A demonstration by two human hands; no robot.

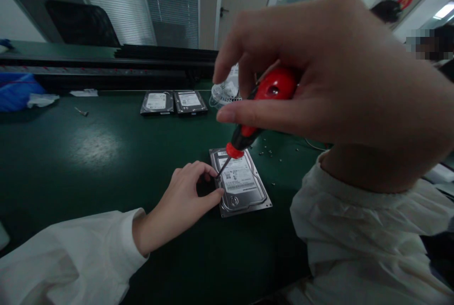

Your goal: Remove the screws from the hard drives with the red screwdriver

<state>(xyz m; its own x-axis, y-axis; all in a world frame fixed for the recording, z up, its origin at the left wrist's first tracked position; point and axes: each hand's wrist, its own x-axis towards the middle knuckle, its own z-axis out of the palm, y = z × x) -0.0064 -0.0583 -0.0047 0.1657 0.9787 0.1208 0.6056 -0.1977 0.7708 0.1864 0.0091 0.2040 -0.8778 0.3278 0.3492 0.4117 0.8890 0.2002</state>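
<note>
A silver hard drive (246, 197) with a white label lies flat on the green tabletop in front of me. My left hand (187, 196) is at its left edge, fingers curled, with the index fingertip and thumb against the drive. A red and black screwdriver (244, 134) slants down to the left, its handle in the grasp of my right hand (319, 73). Its thin shaft meets the drive's left edge right beside my left index fingertip. Whatever sits under the tip is too small to make out. Several small screws (270, 152) are scattered right of the drive.
Two more hard drives (157, 101) lie side by side farther back. Behind my right hand is a clear plastic container (227, 91), partly hidden. A blue bag (19, 91) and white scraps (42, 100) lie at the left. A dark rail (106, 71) runs along the back.
</note>
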